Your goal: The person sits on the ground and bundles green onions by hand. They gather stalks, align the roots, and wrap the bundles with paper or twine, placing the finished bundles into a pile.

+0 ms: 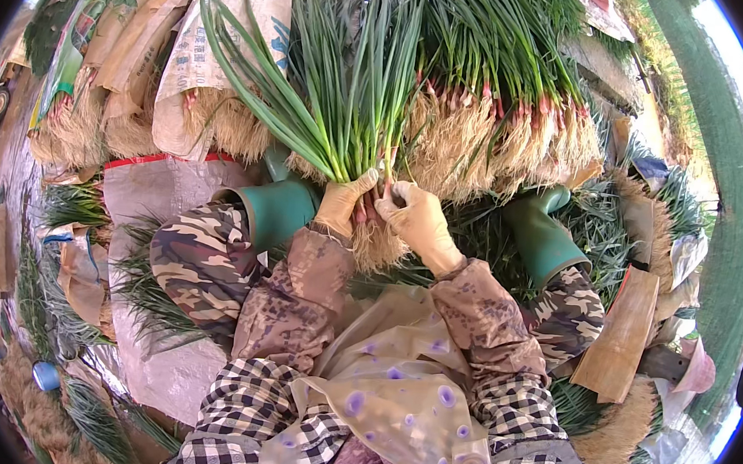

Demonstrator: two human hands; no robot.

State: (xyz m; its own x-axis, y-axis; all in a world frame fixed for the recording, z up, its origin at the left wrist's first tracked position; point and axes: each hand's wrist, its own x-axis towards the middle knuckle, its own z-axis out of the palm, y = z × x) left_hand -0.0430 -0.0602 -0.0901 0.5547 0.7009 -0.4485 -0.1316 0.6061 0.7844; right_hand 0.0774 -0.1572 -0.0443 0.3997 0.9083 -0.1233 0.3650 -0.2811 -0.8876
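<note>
In the head view, my gloved left hand [341, 204] grips a bunch of green onions [356, 98] by the reddish stem bases. Their leaves fan upward and away from me, and the pale roots [376, 249] hang towards my lap. My right hand [422, 222], gloved too, pinches at the stems on the bunch's right side with thumb and fingers. Directly beyond it lies a thick row of green onions [508, 105], roots facing me. A translucent apron with purple dots [398, 380] covers my lap.
Green rubber boots [546, 237] flank my hands. Wrapped onion bundles [228, 54] lie at the upper left. A pale woven sack [143, 344] is spread on the left. Loose leaves [483, 242] cover the ground between the boots. A brown sheet [621, 333] lies at the right.
</note>
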